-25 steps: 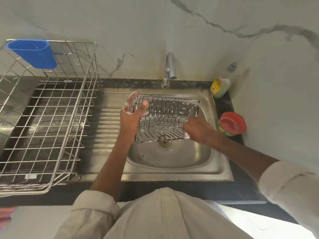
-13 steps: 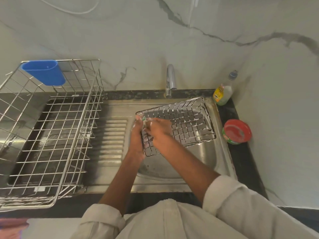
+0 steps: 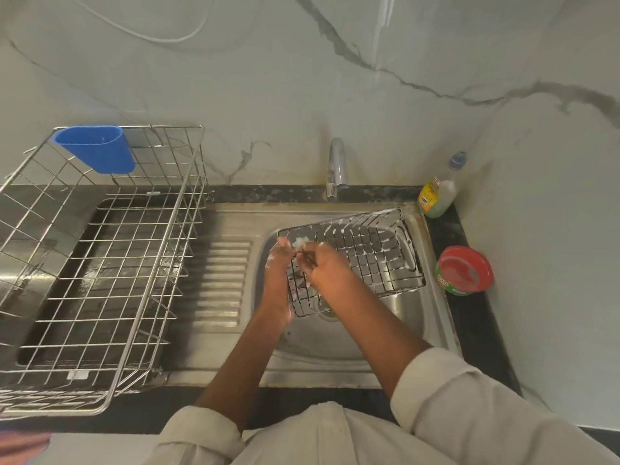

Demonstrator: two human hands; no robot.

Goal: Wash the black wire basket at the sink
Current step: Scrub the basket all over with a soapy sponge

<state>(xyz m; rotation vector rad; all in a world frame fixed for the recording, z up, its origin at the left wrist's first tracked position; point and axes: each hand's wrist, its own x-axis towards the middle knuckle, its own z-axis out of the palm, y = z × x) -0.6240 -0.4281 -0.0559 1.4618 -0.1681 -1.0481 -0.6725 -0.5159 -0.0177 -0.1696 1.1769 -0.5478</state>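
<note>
The black wire basket, streaked with white foam, lies tilted on its side in the steel sink, its open side facing right. My soapy left hand grips the basket's left edge. My right hand reaches across the wires and pinches a greenish, foamy scrub pad against the basket's upper left corner. The two hands are close together there.
The tap stands behind the sink with no water running. A large steel dish rack with a blue cup fills the drainboard at left. A soap bottle and a red-lidded tub sit on the right counter.
The basket has been turned from lying flat to tilted on its side. My right hand has moved from the basket's lower right over to its upper left corner, next to my left hand.
</note>
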